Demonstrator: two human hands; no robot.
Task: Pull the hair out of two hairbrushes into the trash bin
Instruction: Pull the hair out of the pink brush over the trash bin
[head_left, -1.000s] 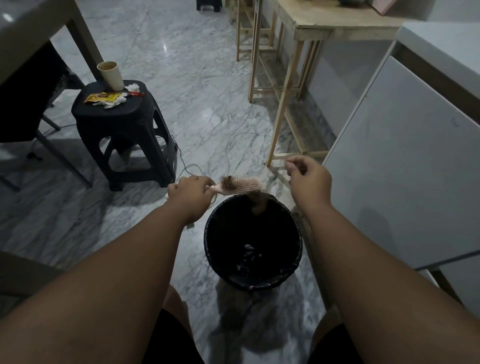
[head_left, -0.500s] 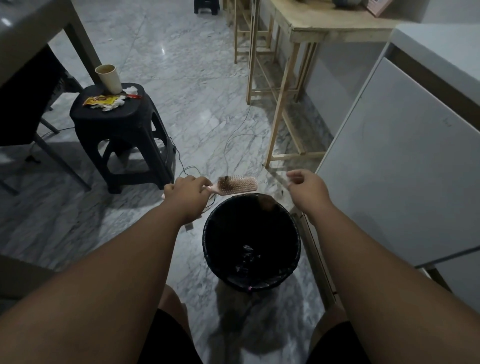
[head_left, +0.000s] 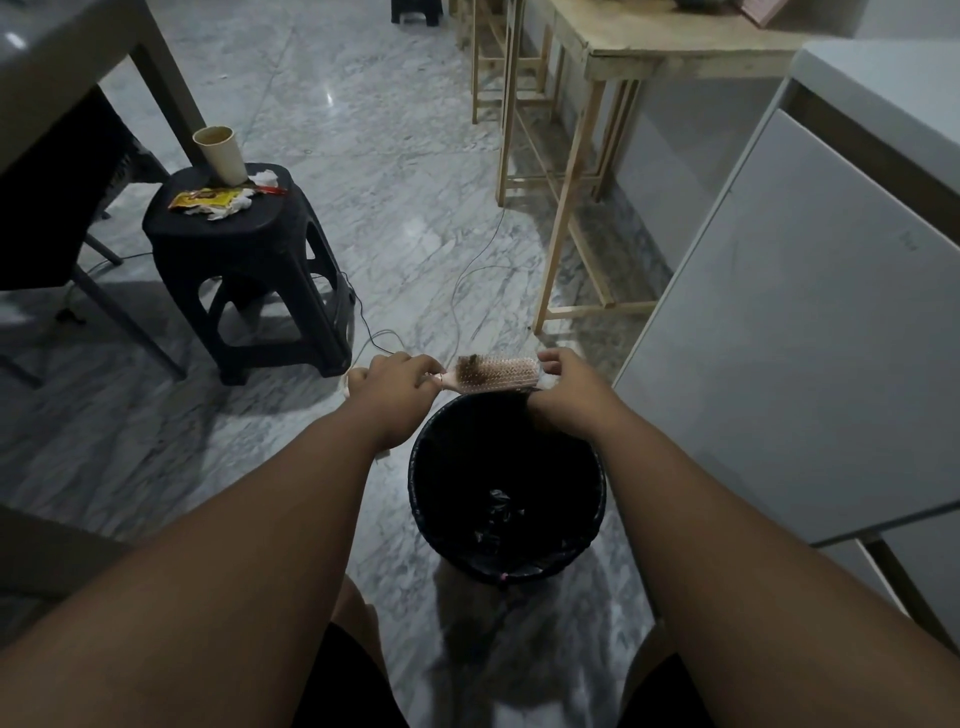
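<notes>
Pink plastic hairbrush (head_left: 501, 375) held over round black trash bin (head_left: 519, 564): handle gripped by left hand (head_left: 392, 387), far tip pinched by right hand (head_left: 569, 392). Dark hair clump (head_left: 470, 368) lodged near handle.

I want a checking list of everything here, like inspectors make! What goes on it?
Surface: grey marble floor, shiny.
Job's things: one hairbrush held above the far edge of the black trash bin; dark hair sits in the bristles near the handle; second brush not seen.
Clutter: paper cup and yellow wrapper on a black stool.
Grippers: left hand grips the brush handle; right hand curls its fingers on the brush tip.
Cables: thin cable across the floor.
Surroundings: wooden table, white cabinet.
</notes>
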